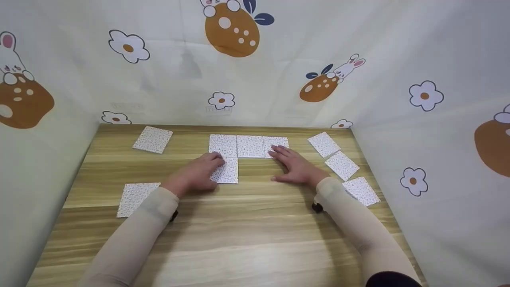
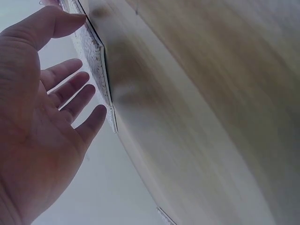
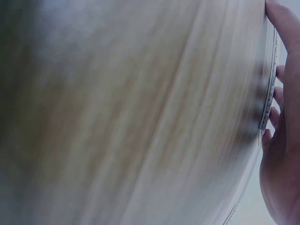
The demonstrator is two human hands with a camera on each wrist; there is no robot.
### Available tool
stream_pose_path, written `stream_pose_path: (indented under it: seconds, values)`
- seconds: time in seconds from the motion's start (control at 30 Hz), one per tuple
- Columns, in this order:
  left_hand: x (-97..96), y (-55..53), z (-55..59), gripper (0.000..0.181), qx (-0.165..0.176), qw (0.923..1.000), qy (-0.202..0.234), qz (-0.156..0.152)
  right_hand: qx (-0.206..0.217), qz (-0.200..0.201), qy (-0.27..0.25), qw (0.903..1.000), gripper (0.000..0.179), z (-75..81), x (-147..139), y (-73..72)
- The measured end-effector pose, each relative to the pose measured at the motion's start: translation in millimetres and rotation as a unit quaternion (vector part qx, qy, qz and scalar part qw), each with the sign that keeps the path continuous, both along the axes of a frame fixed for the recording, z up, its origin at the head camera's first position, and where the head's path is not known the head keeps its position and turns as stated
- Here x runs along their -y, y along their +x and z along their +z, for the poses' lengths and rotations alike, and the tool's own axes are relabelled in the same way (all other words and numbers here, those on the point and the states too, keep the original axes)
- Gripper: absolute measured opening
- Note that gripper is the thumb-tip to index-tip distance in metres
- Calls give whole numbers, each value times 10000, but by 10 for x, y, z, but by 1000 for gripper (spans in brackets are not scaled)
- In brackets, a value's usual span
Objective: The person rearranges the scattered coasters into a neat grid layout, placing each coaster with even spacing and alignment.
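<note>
Three square speckled white tiles form a row near the table's far edge: a left tile (image 1: 220,144), a middle tile (image 1: 250,146) and a right tile (image 1: 281,140). Directly below the left one lies a fourth tile (image 1: 229,173), edge to edge with it. My left hand (image 1: 199,172) rests its fingers on this lower tile's left side, thumb near its bottom corner. In the left wrist view, that hand's fingers (image 2: 86,101) are spread and loosely bent. My right hand (image 1: 297,166) touches the right tile with its fingertips, while its thumb lies lower, by the tabletop.
Loose tiles lie on the wooden table (image 1: 247,235): an upper left tile (image 1: 153,139), a lower left tile (image 1: 133,195) partly under the left forearm, and three at right (image 1: 324,144). Patterned fabric walls (image 1: 167,87) surround the table's back and sides.
</note>
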State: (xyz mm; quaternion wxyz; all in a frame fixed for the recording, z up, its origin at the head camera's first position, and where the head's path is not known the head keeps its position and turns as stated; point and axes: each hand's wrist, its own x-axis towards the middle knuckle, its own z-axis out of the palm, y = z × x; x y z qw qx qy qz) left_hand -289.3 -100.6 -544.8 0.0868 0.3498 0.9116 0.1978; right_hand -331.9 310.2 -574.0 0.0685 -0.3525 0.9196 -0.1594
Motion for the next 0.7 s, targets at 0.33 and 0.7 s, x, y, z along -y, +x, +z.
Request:
stream_pose_path:
  seconds: [0.33,0.7]
  values:
    - [220,58,31,76,238,9988,202,387,-2,-27,13,10000,100,-7,-6,-1]
    - [794,304,94,71,324,9945,388,919,50,-3,117,9999,101,0,-8,-7]
